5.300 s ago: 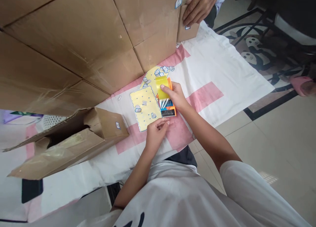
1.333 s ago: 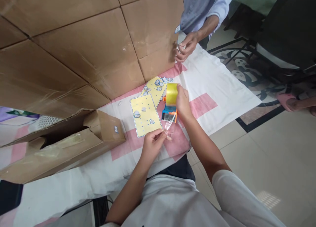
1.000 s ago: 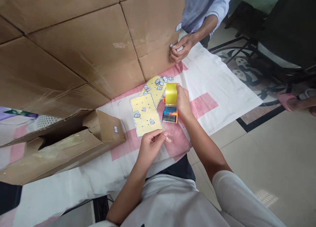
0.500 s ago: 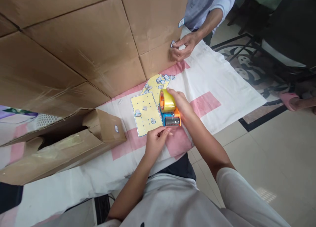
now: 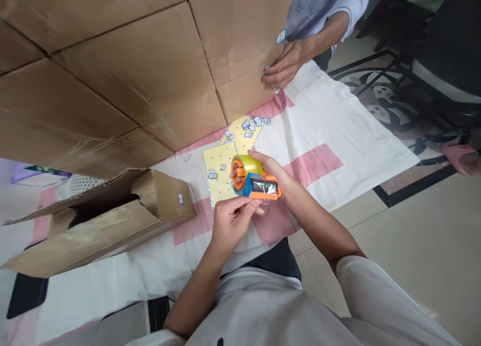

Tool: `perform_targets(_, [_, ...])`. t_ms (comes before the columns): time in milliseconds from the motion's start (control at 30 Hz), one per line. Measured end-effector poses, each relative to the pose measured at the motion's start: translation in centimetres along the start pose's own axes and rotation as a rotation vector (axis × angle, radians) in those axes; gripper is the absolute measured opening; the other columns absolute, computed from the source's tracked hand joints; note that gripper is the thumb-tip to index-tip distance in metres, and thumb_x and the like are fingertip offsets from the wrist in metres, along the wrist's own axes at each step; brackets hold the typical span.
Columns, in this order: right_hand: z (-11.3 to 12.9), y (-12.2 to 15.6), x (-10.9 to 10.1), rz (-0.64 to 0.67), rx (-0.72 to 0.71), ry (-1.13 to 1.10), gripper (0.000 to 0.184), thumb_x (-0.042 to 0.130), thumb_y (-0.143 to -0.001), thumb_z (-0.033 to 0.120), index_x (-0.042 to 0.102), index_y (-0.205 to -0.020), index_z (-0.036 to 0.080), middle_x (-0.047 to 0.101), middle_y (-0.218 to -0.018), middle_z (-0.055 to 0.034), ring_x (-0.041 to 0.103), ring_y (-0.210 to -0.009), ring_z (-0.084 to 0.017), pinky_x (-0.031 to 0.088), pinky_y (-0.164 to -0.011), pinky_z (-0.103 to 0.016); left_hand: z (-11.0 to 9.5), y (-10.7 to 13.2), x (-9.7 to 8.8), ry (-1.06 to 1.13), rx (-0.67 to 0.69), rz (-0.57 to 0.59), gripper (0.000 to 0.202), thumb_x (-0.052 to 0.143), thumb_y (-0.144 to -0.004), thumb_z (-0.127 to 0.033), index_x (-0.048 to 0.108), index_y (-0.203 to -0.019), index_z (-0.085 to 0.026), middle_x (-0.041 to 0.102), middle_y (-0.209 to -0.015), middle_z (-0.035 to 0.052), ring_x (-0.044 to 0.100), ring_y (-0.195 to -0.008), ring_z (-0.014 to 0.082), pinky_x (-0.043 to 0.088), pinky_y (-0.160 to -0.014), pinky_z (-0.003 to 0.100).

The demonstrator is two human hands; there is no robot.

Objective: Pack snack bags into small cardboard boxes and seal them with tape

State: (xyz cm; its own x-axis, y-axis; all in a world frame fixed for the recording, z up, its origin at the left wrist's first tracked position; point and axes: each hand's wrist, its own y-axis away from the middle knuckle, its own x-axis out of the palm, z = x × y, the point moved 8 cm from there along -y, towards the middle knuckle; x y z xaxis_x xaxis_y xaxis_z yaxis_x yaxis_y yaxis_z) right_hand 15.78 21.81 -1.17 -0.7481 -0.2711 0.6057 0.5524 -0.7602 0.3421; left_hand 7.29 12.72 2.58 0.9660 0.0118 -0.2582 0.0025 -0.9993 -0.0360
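Observation:
My right hand [image 5: 273, 169] is wrapped round a tape dispenser [image 5: 265, 186] with an orange and blue body and a roll of yellowish tape [image 5: 251, 164]. Some of its fingers show through the roll's hub. My left hand [image 5: 231, 218] is closed in a pinch just under the dispenser's front edge, where a bit of clear tape [image 5: 265, 205] shows at the fingertips. Beneath and beyond the dispenser lie two yellow dotted sheets [image 5: 219, 155], one partly over the other, with several small blue-edged labels [image 5: 248, 127] scattered on them.
Large stacked cartons [image 5: 150, 80] form a wall behind the sheets. An open cardboard box [image 5: 169, 195] stands at left on the white and pink cloth [image 5: 315, 115]. Another person's hand [image 5: 287, 65] presses a small label against a carton at the right.
The dispenser has turned and come slightly nearer me and leftward, and my left hand has shifted a little left and down. The other person's fingers have closed over the carton's label.

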Motion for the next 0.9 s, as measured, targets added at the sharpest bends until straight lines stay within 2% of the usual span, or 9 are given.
perform_targets(100, [-1.0, 1.1, 2.4, 0.176, 0.073, 0.005, 0.045, 0.055, -0.093, 0.062, 0.065, -0.086, 0.019, 0.073, -0.075, -0.0080, 0.072, -0.079, -0.025, 0.060, -0.074, -0.036, -1.1, 0.2, -2.5, 0.066, -0.049, -0.095, 0.028, 0.070, -0.091, -0.046, 0.083, -0.084, -0.022, 0.076, -0.067, 0.0032, 0.065, -0.056, 0.0166, 0.053, -0.057, 0.027])
perform_targets(233, [0.1, 1.8, 3.0, 0.196, -0.225, 0.191, 0.061, 0.053, -0.086, 0.081, 0.067, -0.085, 0.021, 0.070, -0.074, -0.0046, 0.071, -0.086, -0.024, 0.057, -0.074, -0.033, -0.9, 0.4, -4.6, 0.171, -0.077, -0.152, 0.032, 0.074, -0.088, -0.052, 0.082, -0.083, -0.021, 0.072, -0.061, 0.0032, 0.048, -0.041, 0.0102, 0.038, -0.041, 0.023])
perform_targets(333, [0.6, 2.2, 2.8, 0.160, -0.452, 0.317, 0.064, 0.056, -0.083, 0.084, 0.068, -0.092, 0.021, 0.069, -0.077, -0.0033, 0.069, -0.085, -0.022, 0.055, -0.075, -0.031, 0.1, 0.3, -4.4, 0.237, -0.097, -0.138, 0.037, 0.072, -0.088, -0.055, 0.081, -0.083, -0.020, 0.073, -0.063, 0.0044, 0.040, -0.039, 0.0070, 0.032, -0.039, 0.022])
perform_targets(400, [0.5, 2.4, 2.5, 0.107, -0.517, 0.347, 0.065, 0.055, -0.083, 0.085, 0.068, -0.095, 0.022, 0.067, -0.076, -0.0024, 0.067, -0.078, -0.020, 0.054, -0.072, -0.030, 0.7, 0.1, -4.0, 0.278, -0.103, -0.135, 0.037, 0.073, -0.088, -0.054, 0.081, -0.083, -0.019, 0.073, -0.064, 0.0046, 0.038, -0.040, 0.0059, 0.032, -0.041, 0.021])
perform_targets(500, [-0.2, 2.3, 2.2, 0.017, -0.495, 0.344, 0.068, 0.050, -0.082, 0.088, 0.067, -0.094, 0.023, 0.064, -0.071, -0.0015, 0.062, -0.066, -0.019, 0.052, -0.062, -0.030, 1.6, -0.1, -3.5, 0.325, -0.126, -0.159, 0.035, 0.075, -0.087, -0.053, 0.081, -0.085, -0.018, 0.072, -0.064, 0.0037, 0.039, -0.043, 0.0056, 0.031, -0.042, 0.021])
perform_targets(600, [-0.9, 2.0, 2.5, 0.021, -0.453, 0.302, 0.068, 0.047, -0.084, 0.088, 0.066, -0.096, 0.023, 0.063, -0.071, -0.0011, 0.061, -0.060, -0.018, 0.051, -0.057, -0.030, 2.4, -0.2, -3.3, 0.346, -0.152, -0.197, 0.036, 0.076, -0.086, -0.053, 0.080, -0.086, -0.017, 0.069, -0.062, 0.0023, 0.040, -0.044, 0.0061, 0.033, -0.043, 0.021])
perform_targets(667, [-1.3, 1.8, 2.6, 0.031, -0.434, 0.276, 0.067, 0.045, -0.086, 0.086, 0.065, -0.096, 0.022, 0.064, -0.070, -0.0010, 0.062, -0.060, -0.018, 0.052, -0.057, -0.030, 2.6, -0.3, -3.2, 0.354, -0.157, -0.205, 0.036, 0.076, -0.086, -0.053, 0.080, -0.086, -0.017, 0.067, -0.060, 0.0012, 0.040, -0.045, 0.0062, 0.034, -0.044, 0.022])
perform_targets(800, [-1.6, 1.2, 1.5, -0.060, -0.406, 0.306, 0.067, 0.044, -0.086, 0.087, 0.062, -0.091, 0.022, 0.061, -0.065, -0.0002, 0.066, -0.067, -0.019, 0.053, -0.059, -0.029, 2.6, -0.7, -3.0, 0.379, -0.122, -0.216, 0.033, 0.075, -0.087, -0.050, 0.080, -0.087, -0.017, 0.065, -0.060, -0.0001, 0.041, -0.046, 0.0056, 0.035, -0.045, 0.021])
perform_targets(900, [-2.5, 0.6, 1.8, 0.007, -0.326, 0.321, 0.071, 0.033, -0.088, 0.089, 0.059, -0.086, 0.024, 0.055, -0.058, 0.0006, 0.064, -0.063, -0.020, 0.054, -0.058, -0.031, 2.6, -0.8, -2.9, 0.389, -0.099, -0.240, 0.033, 0.075, -0.088, -0.050, 0.079, -0.087, -0.018, 0.064, -0.060, -0.0008, 0.040, -0.045, 0.0054, 0.035, -0.045, 0.021])
